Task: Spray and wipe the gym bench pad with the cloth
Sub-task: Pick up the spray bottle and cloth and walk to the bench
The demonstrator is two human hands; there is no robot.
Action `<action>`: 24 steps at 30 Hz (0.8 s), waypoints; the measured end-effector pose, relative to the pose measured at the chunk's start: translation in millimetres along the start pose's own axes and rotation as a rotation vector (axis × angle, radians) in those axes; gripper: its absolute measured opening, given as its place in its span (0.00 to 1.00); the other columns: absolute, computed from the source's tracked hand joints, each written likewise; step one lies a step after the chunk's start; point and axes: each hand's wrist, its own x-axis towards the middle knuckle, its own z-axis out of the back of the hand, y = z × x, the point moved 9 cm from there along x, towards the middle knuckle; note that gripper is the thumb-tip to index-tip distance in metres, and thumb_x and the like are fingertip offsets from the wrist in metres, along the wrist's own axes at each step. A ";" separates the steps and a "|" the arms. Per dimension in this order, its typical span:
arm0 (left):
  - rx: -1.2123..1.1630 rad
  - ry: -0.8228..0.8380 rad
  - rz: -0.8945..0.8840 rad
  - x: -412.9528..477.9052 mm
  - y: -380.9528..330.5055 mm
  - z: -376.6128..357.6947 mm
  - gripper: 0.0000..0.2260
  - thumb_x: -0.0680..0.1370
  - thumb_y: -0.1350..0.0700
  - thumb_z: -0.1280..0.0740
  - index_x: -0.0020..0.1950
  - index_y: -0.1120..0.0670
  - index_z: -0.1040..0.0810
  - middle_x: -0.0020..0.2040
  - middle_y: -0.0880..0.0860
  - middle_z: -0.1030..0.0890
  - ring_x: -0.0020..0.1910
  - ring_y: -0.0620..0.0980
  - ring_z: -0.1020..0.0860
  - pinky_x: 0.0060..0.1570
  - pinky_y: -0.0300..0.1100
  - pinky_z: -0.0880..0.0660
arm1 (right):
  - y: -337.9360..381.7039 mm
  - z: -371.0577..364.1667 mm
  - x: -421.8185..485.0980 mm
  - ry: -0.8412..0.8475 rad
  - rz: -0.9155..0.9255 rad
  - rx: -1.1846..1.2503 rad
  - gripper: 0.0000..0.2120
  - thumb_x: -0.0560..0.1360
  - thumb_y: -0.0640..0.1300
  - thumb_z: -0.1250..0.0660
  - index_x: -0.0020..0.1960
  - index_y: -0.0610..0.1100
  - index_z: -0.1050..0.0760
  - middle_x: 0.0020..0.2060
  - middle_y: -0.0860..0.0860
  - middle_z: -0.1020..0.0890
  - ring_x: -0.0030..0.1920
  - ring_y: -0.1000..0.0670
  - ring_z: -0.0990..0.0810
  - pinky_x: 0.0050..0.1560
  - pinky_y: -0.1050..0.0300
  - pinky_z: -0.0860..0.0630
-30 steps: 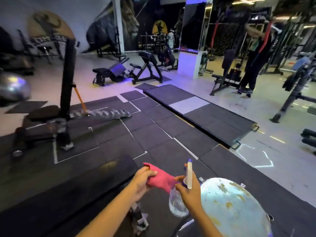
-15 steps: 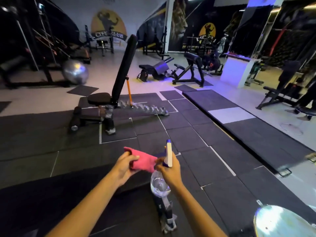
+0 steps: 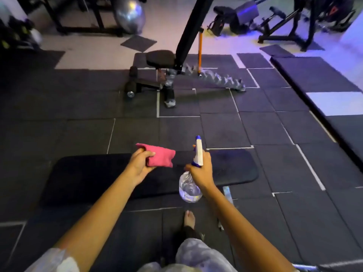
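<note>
Bench pad brought into view, spraying not yet begun.
We noted the view had dropped since 0.5 s before: left hand [image 3: 140, 165] gripping pink cloth [image 3: 159, 156], right hand [image 3: 202, 171] clasping spray bottle [image 3: 193, 179], both above bench pad [image 3: 88, 175].

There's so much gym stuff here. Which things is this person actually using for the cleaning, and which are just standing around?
In use:
pink cloth in the left hand
spray bottle in the right hand
black bench pad below both

Just standing around:
incline bench
silver exercise ball
floor mats
</note>
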 end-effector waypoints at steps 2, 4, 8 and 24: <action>-0.036 -0.070 0.025 27.2 6.9 15.7 0.13 0.76 0.70 0.44 0.49 0.54 0.26 0.51 0.56 0.23 0.50 0.52 0.24 0.46 0.49 0.24 | -15.6 -16.6 24.4 0.038 -0.044 -0.027 0.22 0.62 0.33 0.28 0.51 0.51 0.28 0.48 0.46 0.30 0.51 0.40 0.25 0.53 0.45 0.23; -0.065 -0.150 0.053 54.2 16.0 32.4 0.14 0.75 0.71 0.45 0.49 0.54 0.26 0.50 0.56 0.23 0.51 0.54 0.24 0.44 0.48 0.24 | -34.2 -33.4 50.7 0.094 -0.059 -0.067 0.23 0.60 0.39 0.30 0.49 0.59 0.28 0.51 0.48 0.30 0.53 0.41 0.26 0.55 0.46 0.24; -0.114 -0.308 0.034 108.2 30.0 67.4 0.19 0.72 0.74 0.47 0.48 0.52 0.27 0.45 0.52 0.23 0.47 0.50 0.23 0.37 0.42 0.22 | -95.7 -68.2 95.3 0.294 -0.157 -0.111 0.28 0.59 0.38 0.33 0.57 0.56 0.25 0.54 0.50 0.22 0.53 0.44 0.23 0.54 0.41 0.24; 1.380 -0.294 -0.333 222.5 203.2 104.4 0.18 0.75 0.59 0.37 0.65 0.58 0.26 0.69 0.57 0.27 0.67 0.56 0.30 0.67 0.53 0.35 | -314.2 -145.8 146.4 0.477 -0.658 -0.107 0.22 0.55 0.34 0.35 0.47 0.50 0.23 0.46 0.49 0.17 0.34 0.54 0.26 0.35 0.56 0.28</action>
